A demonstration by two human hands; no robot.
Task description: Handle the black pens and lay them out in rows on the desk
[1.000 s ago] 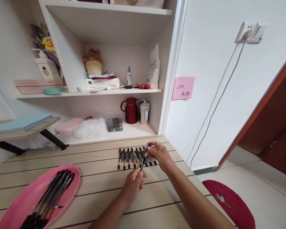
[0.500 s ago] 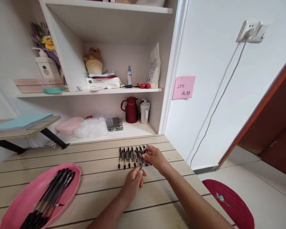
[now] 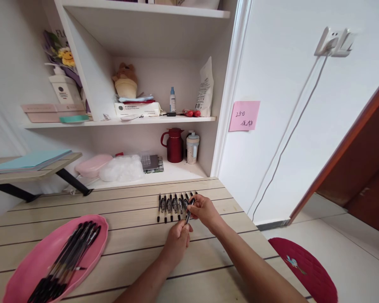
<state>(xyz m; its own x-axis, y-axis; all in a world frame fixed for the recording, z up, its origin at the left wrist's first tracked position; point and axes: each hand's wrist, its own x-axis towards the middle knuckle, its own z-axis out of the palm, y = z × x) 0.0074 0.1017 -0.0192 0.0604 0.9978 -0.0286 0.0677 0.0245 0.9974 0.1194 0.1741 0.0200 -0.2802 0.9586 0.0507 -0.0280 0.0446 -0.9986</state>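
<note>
Between my two hands a black-and-clear pen [image 3: 188,216] is held at a slant above the wooden tabletop. My left hand [image 3: 177,237] is closed around its lower end. Thumb and fingers of my right hand [image 3: 202,209] pinch the dark upper end. Just beyond them several pens [image 3: 165,208] lie side by side in a row, with loose black caps [image 3: 174,205] set between them. My right hand hides the right part of that row. To the left, a pink scalloped tray [image 3: 25,264] holds a bundle of black pens [image 3: 70,256].
Behind the table [image 3: 129,252] stands a white shelf unit with a red jug [image 3: 174,145], a speckled cup [image 3: 192,148] and a clear plastic bag [image 3: 121,168]. A small raised stand [image 3: 63,162] is at left. A red stool seat [image 3: 306,269] sits beyond the right edge.
The camera view has shifted very slightly. Both hands keep their hold on the pen, and the right fingers have moved slightly around its upper end.
</note>
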